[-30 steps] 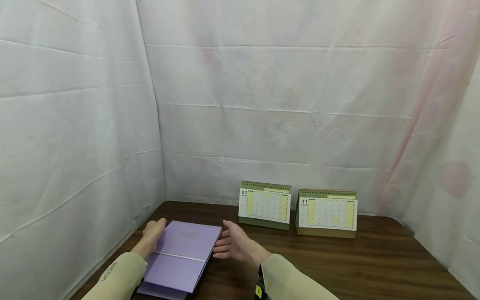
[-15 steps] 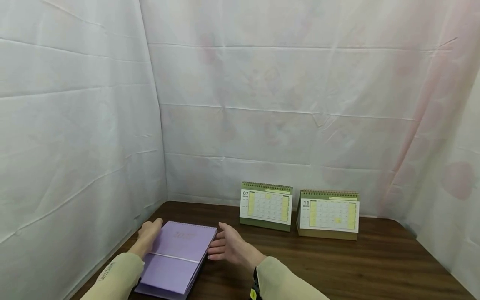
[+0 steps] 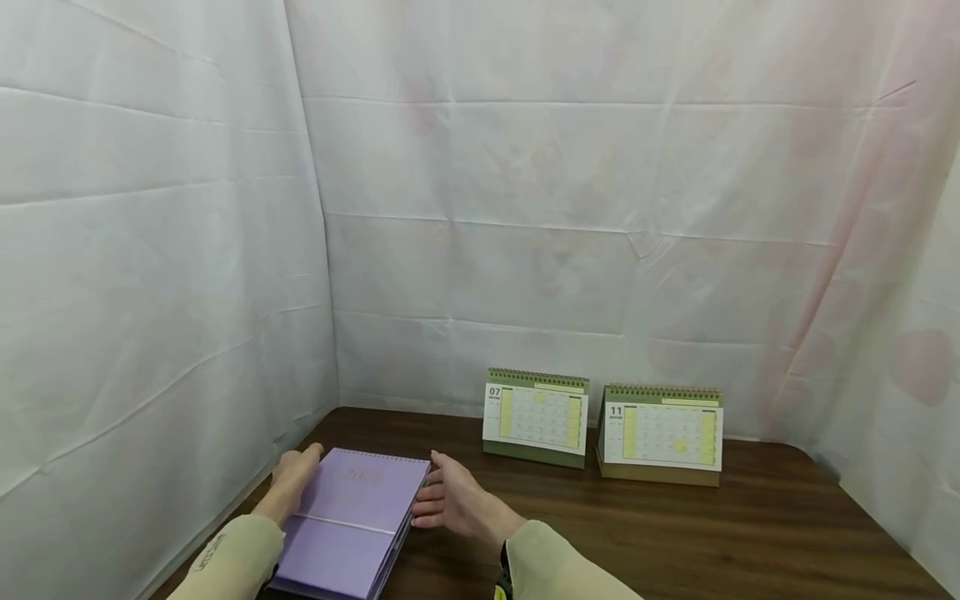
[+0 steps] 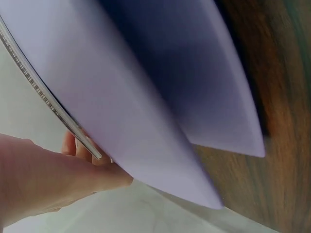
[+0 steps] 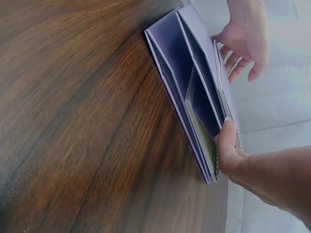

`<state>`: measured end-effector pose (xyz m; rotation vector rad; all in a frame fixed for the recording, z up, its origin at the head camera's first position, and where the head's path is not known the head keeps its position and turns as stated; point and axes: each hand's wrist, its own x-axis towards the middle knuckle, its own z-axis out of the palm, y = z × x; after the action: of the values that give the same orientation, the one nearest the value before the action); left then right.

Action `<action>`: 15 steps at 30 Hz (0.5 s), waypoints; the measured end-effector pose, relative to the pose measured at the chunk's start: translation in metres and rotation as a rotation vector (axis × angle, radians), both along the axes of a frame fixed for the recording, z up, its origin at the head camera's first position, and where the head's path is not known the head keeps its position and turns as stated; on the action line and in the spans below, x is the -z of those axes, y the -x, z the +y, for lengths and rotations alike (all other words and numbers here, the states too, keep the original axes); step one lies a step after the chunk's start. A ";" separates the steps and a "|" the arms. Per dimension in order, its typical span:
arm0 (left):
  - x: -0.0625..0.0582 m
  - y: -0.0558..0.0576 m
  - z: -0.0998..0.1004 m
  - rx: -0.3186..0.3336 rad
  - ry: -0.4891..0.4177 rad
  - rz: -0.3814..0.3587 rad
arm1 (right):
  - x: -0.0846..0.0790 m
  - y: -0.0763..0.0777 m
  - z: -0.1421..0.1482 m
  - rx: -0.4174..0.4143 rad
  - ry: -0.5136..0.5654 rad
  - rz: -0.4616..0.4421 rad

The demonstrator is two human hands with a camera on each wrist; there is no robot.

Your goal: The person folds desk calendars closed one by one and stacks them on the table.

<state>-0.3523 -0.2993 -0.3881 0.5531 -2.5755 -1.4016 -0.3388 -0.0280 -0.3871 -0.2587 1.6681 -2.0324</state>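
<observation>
A stack of purple spiral-bound desk calendars (image 3: 352, 533) lies on the left part of the table, a pale band across its top cover. Along its left edge rests my left hand (image 3: 292, 482), fingers loosely extended. My right hand (image 3: 461, 502) touches the right edge with straight fingers, the thumb pointing up and away. In the right wrist view the right thumb (image 5: 226, 141) is at the calendars' side, and folded covers and page edges (image 5: 200, 141) fan apart between them. The left wrist view shows the purple covers (image 4: 121, 111) close up, with my left hand (image 4: 63, 174) at the spiral end.
Two green desk calendars stand at the back: one showing 07 (image 3: 535, 418), and to its right one showing 11 (image 3: 663, 437). The dark wood table (image 3: 637, 542) has white cloth (image 3: 480, 192) hanging behind and on both sides.
The stack has shifted slightly left and its covers sit more evenly over one another. Both hands have moved left with it. The head view has turned slightly.
</observation>
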 end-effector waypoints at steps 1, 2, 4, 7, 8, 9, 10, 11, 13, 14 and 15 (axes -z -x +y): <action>0.001 0.000 0.000 0.001 0.004 0.001 | 0.001 0.000 -0.001 0.001 -0.005 0.005; 0.003 0.000 -0.001 0.000 0.009 0.002 | 0.002 0.000 -0.002 0.001 -0.009 0.008; 0.005 0.000 -0.001 -0.002 0.020 0.006 | 0.003 0.000 -0.003 0.001 -0.020 0.014; 0.008 0.000 -0.002 -0.004 0.030 0.018 | 0.005 0.000 -0.004 -0.005 -0.030 0.022; 0.009 0.000 -0.002 -0.003 0.037 0.023 | 0.005 0.000 -0.004 -0.006 -0.033 0.023; 0.010 0.000 -0.002 -0.001 0.038 0.027 | 0.006 0.000 -0.004 -0.008 -0.037 0.025; 0.011 0.000 -0.003 0.001 0.040 0.030 | 0.007 0.000 -0.004 -0.009 -0.041 0.026; 0.012 0.000 -0.003 0.002 0.042 0.033 | 0.008 0.000 -0.004 -0.010 -0.044 0.028; 0.014 0.001 -0.003 0.007 0.045 0.033 | 0.010 0.001 -0.004 -0.013 -0.050 0.031; 0.015 0.001 -0.003 0.012 0.048 0.033 | 0.011 0.001 -0.004 -0.016 -0.052 0.031; 0.015 0.001 -0.003 0.014 0.050 0.029 | 0.012 0.002 -0.004 -0.021 -0.056 0.034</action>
<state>-0.3529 -0.3021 -0.4033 0.5039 -2.5884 -1.3359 -0.3405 -0.0323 -0.3993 -0.2916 1.7324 -1.9737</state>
